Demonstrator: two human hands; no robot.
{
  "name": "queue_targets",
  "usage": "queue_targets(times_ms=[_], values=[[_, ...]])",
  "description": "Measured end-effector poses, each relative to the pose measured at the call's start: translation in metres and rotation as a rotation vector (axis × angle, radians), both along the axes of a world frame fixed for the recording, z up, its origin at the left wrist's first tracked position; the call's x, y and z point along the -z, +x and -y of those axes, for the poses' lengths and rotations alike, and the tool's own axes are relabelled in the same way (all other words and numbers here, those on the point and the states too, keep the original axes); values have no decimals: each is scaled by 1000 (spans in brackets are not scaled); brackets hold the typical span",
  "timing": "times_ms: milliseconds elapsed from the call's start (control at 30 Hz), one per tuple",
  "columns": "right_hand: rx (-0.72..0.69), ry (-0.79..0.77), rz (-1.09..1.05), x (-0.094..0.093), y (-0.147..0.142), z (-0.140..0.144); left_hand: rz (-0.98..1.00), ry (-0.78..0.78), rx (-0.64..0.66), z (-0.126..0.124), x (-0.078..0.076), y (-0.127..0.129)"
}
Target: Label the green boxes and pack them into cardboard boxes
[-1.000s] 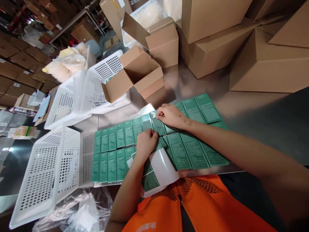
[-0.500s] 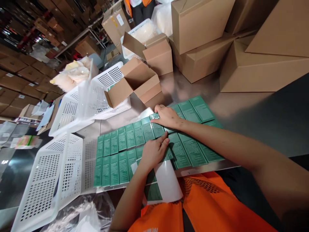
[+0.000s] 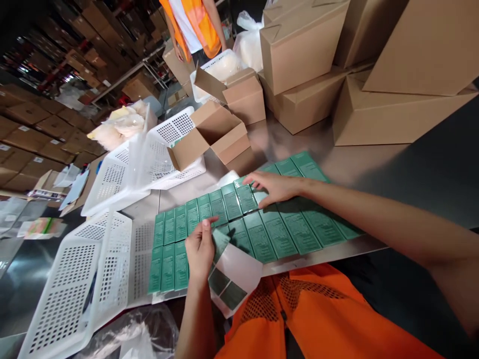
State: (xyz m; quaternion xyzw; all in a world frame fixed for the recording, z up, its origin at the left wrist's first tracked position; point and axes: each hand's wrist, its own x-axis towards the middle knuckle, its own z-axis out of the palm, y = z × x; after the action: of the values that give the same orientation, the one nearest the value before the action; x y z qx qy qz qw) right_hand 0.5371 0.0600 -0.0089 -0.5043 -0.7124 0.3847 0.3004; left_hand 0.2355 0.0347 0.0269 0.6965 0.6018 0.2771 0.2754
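Left hand fingers pinch one green label, thumb on top, at the near edge of the tabletop. That label is partly lifted and tilted above a white backing sheet, which overhangs the tabletop edge toward the orange vest; two darker labels remain on the sheet's near end. Right hand fingers are spread flat and loose, gripping nothing, palm down on the far row of green boxes, fingertips touching the boxes near the row's middle. The boxes lie flat, side by side in two rows, printed faces up, the near row just in front of the far one. Left of the rows, white perforated baskets lie tipped and overlapping. An open small cardboard box rests on another white basket behind the rows. Large closed cartons are stacked at the far right of the tabletop. Clear plastic wrap bunches at the near left. Another person in an orange vest stands at the far end, hands near a carton.
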Motion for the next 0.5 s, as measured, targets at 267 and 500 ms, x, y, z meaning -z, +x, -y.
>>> queue_targets(times_ms=[267,500], values=[[802,26,-188,28,108,79,76,105,-294,7,-9,-48],[928,-41,-374,49,68,99,187,64,-278,12,-4,-33]])
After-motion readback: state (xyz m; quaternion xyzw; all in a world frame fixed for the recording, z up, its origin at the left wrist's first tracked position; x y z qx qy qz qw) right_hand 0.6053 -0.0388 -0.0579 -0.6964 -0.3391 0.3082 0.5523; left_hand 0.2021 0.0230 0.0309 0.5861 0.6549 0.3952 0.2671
